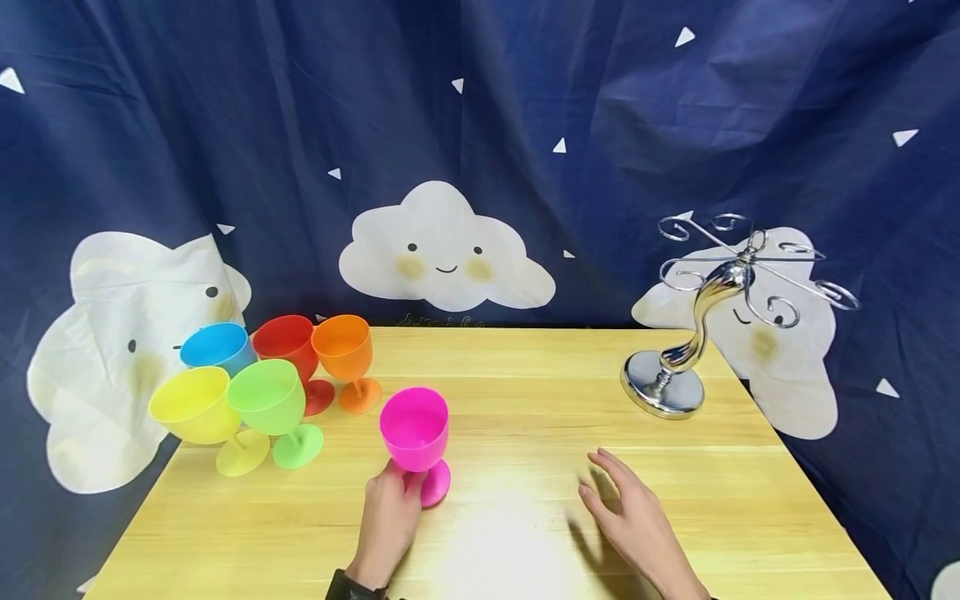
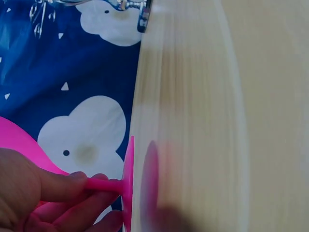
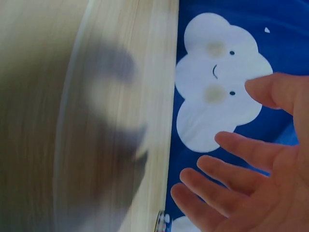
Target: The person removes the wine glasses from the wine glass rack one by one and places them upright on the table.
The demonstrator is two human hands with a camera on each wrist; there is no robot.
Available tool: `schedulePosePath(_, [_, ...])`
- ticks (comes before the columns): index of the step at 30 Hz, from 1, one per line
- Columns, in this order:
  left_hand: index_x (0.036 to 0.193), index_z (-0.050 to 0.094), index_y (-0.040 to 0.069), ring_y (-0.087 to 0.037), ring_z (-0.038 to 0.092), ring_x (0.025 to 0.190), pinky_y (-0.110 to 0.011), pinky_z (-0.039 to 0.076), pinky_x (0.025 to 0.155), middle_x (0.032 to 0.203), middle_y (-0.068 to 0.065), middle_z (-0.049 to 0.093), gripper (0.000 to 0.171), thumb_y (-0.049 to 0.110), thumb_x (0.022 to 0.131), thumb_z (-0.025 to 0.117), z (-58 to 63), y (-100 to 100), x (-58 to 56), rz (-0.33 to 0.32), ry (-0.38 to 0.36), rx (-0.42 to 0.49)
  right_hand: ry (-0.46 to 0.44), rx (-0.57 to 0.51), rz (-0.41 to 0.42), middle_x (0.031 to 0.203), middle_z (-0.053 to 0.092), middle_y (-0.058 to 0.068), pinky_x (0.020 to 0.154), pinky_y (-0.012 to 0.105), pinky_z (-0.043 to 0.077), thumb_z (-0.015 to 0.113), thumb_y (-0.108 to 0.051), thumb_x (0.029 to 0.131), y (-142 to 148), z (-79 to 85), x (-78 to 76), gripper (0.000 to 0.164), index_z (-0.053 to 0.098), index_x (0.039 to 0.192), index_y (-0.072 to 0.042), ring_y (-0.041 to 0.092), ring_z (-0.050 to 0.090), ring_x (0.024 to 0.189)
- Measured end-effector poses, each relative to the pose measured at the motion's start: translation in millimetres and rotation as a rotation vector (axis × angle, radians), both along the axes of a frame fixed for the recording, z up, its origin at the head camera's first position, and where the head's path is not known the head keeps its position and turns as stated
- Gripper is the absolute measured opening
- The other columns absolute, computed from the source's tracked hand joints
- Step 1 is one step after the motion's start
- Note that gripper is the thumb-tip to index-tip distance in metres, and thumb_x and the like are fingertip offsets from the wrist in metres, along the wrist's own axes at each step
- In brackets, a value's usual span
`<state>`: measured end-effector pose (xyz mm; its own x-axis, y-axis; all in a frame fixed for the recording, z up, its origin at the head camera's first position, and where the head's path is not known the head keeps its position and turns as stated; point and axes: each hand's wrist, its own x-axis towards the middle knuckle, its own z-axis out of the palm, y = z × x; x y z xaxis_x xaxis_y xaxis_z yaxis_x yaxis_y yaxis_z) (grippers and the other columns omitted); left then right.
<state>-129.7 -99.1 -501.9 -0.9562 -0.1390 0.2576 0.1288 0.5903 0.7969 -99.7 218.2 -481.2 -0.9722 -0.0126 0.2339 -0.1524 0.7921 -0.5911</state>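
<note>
A bright pink plastic goblet [image 1: 415, 427] stands upright in my left hand [image 1: 391, 518], near the middle of the table. In the left wrist view, thumb and fingers pinch the goblet's thin stem [image 2: 104, 184] just above its round foot [image 2: 128, 186], which is close over the tabletop. My right hand [image 1: 640, 521] hovers over the front right of the table, holding nothing. Its fingers [image 3: 231, 174] are spread and relaxed in the right wrist view. Nearest beyond it is a shiny metal rack [image 1: 705, 312], with a curved post and curled wire arms on a round base.
At the table's left stand several goblets: blue [image 1: 217, 346], red [image 1: 288, 343], orange [image 1: 345, 350], yellow [image 1: 197, 408] and green [image 1: 270, 398], close together. A dark blue curtain [image 1: 600, 100] with smiling clouds hangs behind the light wooden table [image 1: 525, 392].
</note>
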Motion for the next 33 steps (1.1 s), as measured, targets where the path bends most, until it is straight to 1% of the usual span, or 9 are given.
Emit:
schedulePosePath(4, [0.099,0.07,0.002,-0.036,0.074,0.095,-0.048,0.061,0.078,0.096,-0.016,0.075,0.008,-0.001,0.092,0.069,-2.4,-7,-2.0,0.007,-0.02,-0.011,-0.017,0.021,0.019,0.15,0.049,0.024,0.107,0.065,0.041,0.073,-0.025,0.095,4,-1.7,0.4,0.054,0.057,0.141,-0.003,0.047,0.049,0.134])
schedulePosePath(6, [0.099,0.07,0.001,-0.038,0.073,0.095,-0.049,0.061,0.079,0.096,-0.017,0.075,0.007,-0.002,0.092,0.069,-3.4,-11,-3.2,0.007,-0.017,-0.018,-0.021,0.034,0.028,0.151,0.047,0.025,0.106,0.067,0.041,0.074,-0.025,0.094,5,-1.7,0.6,0.056,0.056,0.143,-0.003,0.048,0.048,0.134])
schedulePosePath(8, [0.098,0.069,0.0,-0.039,0.073,0.094,-0.05,0.061,0.078,0.095,-0.019,0.075,0.007,-0.003,0.092,0.068,-5.0,-15,-4.4,0.009,-0.005,-0.027,-0.017,0.044,0.036,0.152,0.046,0.025,0.105,0.067,0.041,0.074,-0.024,0.094,6,-1.7,0.5,0.058,0.055,0.144,-0.003,0.049,0.048,0.135])
schedulePosePath(12, [0.092,0.068,-0.002,-0.04,0.074,0.086,-0.051,0.061,0.073,0.088,-0.02,0.074,0.002,-0.004,0.091,0.068,-8.2,-24,-7.8,0.025,0.038,-0.049,-0.013,0.065,0.052,0.153,0.045,0.025,0.104,0.068,0.042,0.075,-0.025,0.093,6,-2.7,0.3,0.059,0.054,0.145,-0.003,0.048,0.046,0.136])
schedulePosePath(15, [0.088,0.068,-0.003,-0.04,0.073,0.083,-0.052,0.061,0.071,0.084,-0.019,0.073,0.003,-0.004,0.092,0.067,-9.0,-31,-10.6,0.039,0.043,-0.053,-0.029,0.072,0.058,0.154,0.044,0.024,0.104,0.068,0.042,0.074,-0.026,0.094,5,-4.3,-0.2,0.06,0.054,0.146,-0.004,0.047,0.045,0.138])
schedulePosePath(18, [0.091,0.068,-0.005,-0.043,0.073,0.087,-0.054,0.06,0.074,0.087,-0.021,0.073,0.003,-0.003,0.093,0.067,-8.5,-39,-14.4,0.042,0.027,-0.049,-0.039,0.067,0.056,0.155,0.043,0.023,0.104,0.068,0.042,0.074,-0.026,0.094,3,-5.4,-0.4,0.059,0.053,0.146,-0.005,0.047,0.044,0.138])
schedulePosePath(22, [0.098,0.069,-0.006,-0.047,0.07,0.095,-0.057,0.059,0.081,0.095,-0.024,0.073,0.006,-0.003,0.094,0.065,-7.9,-51,-22.4,0.06,0.001,-0.039,-0.023,0.057,0.056,0.155,0.044,0.023,0.103,0.068,0.043,0.074,-0.024,0.094,2,-6.7,0.2,0.058,0.054,0.145,-0.004,0.046,0.045,0.138])
schedulePosePath(26, [0.101,0.069,-0.007,-0.049,0.069,0.1,-0.058,0.057,0.085,0.099,-0.026,0.072,0.009,-0.003,0.095,0.063,-7.8,-61,-30.2,0.077,-0.019,-0.029,-0.006,0.049,0.062,0.154,0.045,0.023,0.103,0.067,0.043,0.075,-0.023,0.094,0,-8.7,1.5,0.058,0.055,0.144,-0.003,0.046,0.046,0.137])
schedulePosePath(33, [0.107,0.066,-0.009,-0.05,0.066,0.107,-0.06,0.055,0.09,0.105,-0.03,0.071,0.013,-0.003,0.097,0.06,-9.4,-72,-40.2,0.094,-0.031,-0.019,-0.031,0.034,0.078,0.154,0.045,0.022,0.105,0.064,0.043,0.075,-0.023,0.094,-4,-13.6,0.7,0.058,0.055,0.144,-0.003,0.045,0.047,0.137])
